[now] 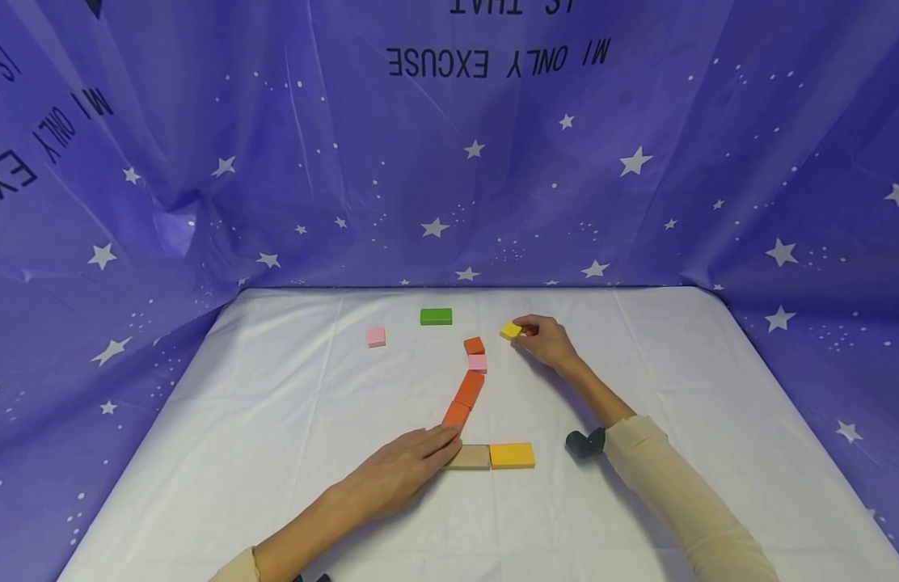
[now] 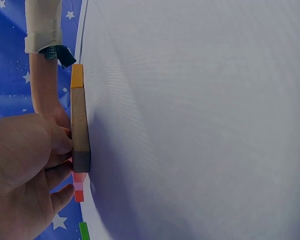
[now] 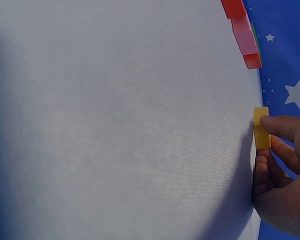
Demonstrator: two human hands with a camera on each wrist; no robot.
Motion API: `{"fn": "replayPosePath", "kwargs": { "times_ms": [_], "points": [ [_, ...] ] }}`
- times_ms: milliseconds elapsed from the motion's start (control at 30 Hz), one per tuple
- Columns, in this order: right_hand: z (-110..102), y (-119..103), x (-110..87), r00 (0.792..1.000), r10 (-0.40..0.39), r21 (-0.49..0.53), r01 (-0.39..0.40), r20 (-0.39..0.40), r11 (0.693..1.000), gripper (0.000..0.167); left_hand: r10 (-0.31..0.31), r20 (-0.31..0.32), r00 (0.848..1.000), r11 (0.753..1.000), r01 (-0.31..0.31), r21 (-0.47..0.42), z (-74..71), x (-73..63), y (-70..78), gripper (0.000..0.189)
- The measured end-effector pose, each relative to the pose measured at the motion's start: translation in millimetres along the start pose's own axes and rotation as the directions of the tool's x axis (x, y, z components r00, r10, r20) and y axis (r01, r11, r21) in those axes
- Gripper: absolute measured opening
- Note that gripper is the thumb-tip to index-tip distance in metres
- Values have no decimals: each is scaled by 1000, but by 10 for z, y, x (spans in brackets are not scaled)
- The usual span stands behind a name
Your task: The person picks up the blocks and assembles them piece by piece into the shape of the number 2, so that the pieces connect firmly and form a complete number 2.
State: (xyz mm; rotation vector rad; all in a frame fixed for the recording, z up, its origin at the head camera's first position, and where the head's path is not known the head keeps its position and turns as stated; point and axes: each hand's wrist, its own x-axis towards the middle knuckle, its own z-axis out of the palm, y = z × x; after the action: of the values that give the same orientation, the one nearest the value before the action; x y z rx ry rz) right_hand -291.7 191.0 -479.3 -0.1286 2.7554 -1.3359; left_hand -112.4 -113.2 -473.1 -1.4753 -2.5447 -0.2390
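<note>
My right hand (image 1: 550,343) pinches a small yellow block (image 1: 511,331) between thumb and fingertips at the back of the table; the right wrist view shows the same yellow block (image 3: 261,128). My left hand (image 1: 398,473) lies with fairly straight fingers over the left end of a plain wooden block (image 1: 470,457) and the near end of an orange-red block (image 1: 456,415). A longer yellow block (image 1: 512,456) adjoins the wooden one on its right. Running away from the left hand are another orange-red block (image 1: 470,390), a pink block (image 1: 478,363) and a small orange-red block (image 1: 474,346).
A green block (image 1: 436,316) and a separate pink block (image 1: 376,337) lie toward the back left of the white-covered table (image 1: 275,404). A dark strap piece (image 1: 584,444) hangs by the right cuff. Purple star-printed cloth (image 1: 420,162) stands behind the table.
</note>
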Motion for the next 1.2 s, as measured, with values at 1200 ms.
{"fn": "replayPosePath", "kwargs": {
  "times_ms": [1200],
  "points": [
    [33,53,-23,1000,-15,29,16,-25,999,38,5,4,1000,1000,-5,16,-8,5,8,47]
  ]
}}
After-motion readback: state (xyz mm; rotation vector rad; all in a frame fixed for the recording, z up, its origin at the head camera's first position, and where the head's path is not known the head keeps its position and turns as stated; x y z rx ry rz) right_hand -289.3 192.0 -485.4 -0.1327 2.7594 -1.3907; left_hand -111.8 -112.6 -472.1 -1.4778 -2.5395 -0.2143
